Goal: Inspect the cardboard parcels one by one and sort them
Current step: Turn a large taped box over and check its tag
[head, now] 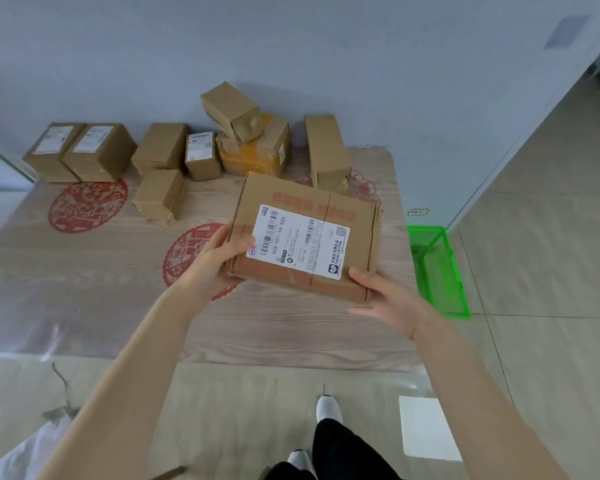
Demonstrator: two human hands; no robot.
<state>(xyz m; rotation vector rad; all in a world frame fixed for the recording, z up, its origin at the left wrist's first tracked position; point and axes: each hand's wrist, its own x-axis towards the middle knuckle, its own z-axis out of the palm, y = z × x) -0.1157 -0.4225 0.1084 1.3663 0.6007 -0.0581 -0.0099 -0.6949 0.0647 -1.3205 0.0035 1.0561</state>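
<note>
Gripped at its near corners by curled left fingers [241, 242] and right fingers [361, 274], over the tabletop [84, 271]: flat parcel [354, 216], label [298, 242] up. Right of the right fingers, green basket [437, 271]. Beyond the fingers, other parcels [160, 147] by the wall.

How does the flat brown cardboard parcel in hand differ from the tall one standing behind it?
The flat brown cardboard parcel is held up by the left hand and right hand; the tall brown cardboard parcel stands on the wooden table. The flat one shows a white label; the tall one shows none. Both are cardboard.
</note>
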